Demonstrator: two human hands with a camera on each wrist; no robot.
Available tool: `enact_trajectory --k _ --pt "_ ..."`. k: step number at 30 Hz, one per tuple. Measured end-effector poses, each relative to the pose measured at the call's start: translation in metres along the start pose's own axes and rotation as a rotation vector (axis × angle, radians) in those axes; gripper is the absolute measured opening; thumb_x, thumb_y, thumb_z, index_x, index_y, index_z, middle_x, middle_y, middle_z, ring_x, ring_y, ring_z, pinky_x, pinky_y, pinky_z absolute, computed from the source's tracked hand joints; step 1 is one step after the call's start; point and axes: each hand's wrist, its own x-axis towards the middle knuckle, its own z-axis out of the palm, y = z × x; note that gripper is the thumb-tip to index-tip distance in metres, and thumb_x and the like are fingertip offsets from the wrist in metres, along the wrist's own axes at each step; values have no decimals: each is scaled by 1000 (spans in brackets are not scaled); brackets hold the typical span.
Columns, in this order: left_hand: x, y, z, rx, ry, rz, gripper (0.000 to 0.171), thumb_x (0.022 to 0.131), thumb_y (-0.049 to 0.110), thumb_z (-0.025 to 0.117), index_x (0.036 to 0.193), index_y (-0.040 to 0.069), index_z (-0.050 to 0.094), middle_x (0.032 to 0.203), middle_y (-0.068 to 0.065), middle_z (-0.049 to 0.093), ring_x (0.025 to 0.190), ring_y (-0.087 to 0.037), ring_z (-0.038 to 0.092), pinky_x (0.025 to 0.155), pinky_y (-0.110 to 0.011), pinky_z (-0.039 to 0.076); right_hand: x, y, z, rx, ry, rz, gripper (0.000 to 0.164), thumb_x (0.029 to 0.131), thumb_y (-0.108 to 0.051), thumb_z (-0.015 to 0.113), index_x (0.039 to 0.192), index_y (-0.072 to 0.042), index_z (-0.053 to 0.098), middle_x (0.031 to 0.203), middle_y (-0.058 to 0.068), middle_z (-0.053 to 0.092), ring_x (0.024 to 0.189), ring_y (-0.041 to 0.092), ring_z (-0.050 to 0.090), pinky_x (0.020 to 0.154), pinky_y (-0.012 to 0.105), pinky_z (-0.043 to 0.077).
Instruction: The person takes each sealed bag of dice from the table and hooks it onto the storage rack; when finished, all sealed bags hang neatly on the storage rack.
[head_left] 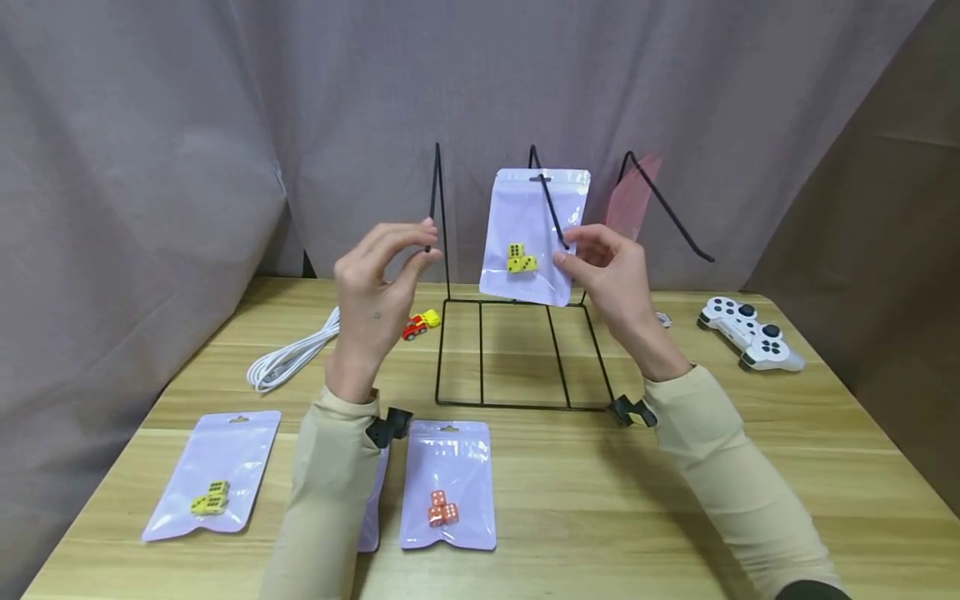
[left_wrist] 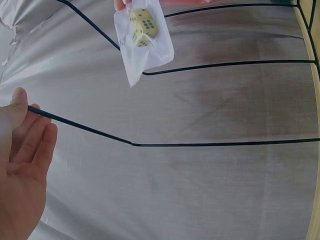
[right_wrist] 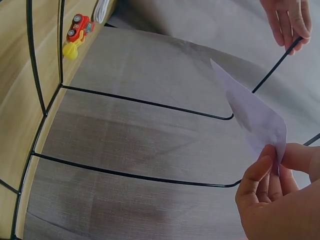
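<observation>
A black wire rack [head_left: 525, 407] stands on the table with three upright prongs that bend forward at the top. My left hand [head_left: 378, 292] pinches the tip of the left prong [left_wrist: 85, 128] between thumb and fingers. At the middle prong [head_left: 553, 212], a pale lilac zip bag [head_left: 517, 212] with yellow dice [head_left: 521, 260] in it hangs upright; the prong comes forward through its top hole. My right hand [head_left: 611, 271] pinches that bag's right edge near the prong's tip. On the right prong [head_left: 667, 204] hangs a reddish bag [head_left: 630, 200].
Lilac bags lie in front: one with yellow dice [head_left: 210, 497], one with orange dice [head_left: 442, 510], another mostly under my left sleeve [head_left: 322, 483]. A white cable [head_left: 292, 358] and a red-yellow toy car [head_left: 416, 327] lie left, a white game controller [head_left: 750, 333] right. Grey curtain [head_left: 360, 100] hangs behind.
</observation>
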Motion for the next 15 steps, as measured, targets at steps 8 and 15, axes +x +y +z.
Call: enact_trajectory --k 8,15 --pt "1 0 5 -18 14 4 14 77 -10 72 89 -7 68 94 -16 68 99 -23 65 87 -35 54 15 0 0 -55 15 -1 20 82 0 73 100 -4 67 82 3 62 73 13 55 60 17 51" --pt "0 0 6 -18 17 0 15 75 -12 73 89 -7 68 93 -16 68 99 -23 66 87 -35 54 25 3 1 -57 21 33 20 82 -1 73 101 -4 67 80 4 62 71 14 57 62 20 53"
